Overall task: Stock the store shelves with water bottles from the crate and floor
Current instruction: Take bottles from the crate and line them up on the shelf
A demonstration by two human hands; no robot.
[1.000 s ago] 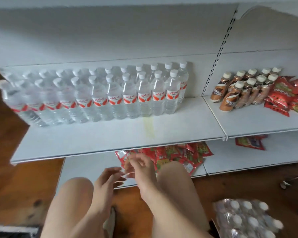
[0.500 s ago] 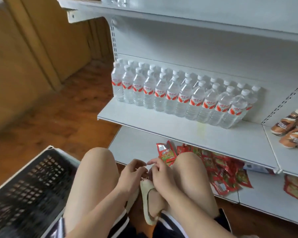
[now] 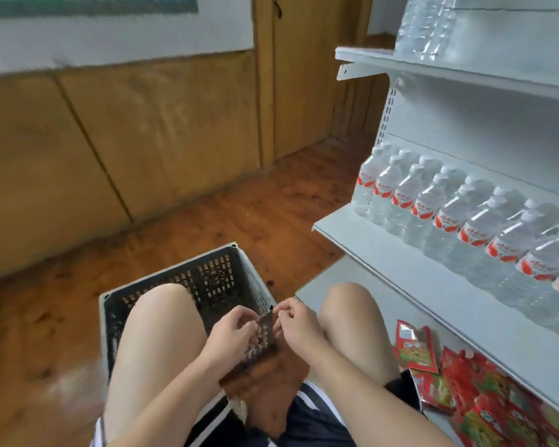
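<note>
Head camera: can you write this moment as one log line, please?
left hand, right hand: fingers curled between knees, hold unclear | crate: on floor, no bottles visible | water bottles: rowed on shelf

bottle labels point(image 3: 424, 209) blurred, no readable text

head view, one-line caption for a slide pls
Crouched person, left hand and right hand close together by a crate, bottles lining the shelf.

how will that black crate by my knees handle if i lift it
Probably light: the crate has lattice walls, and no bottles show in the part visible past the knee. Likely stiff, given its moulded rim. It may slide easily on the smooth wooden floor.
</note>
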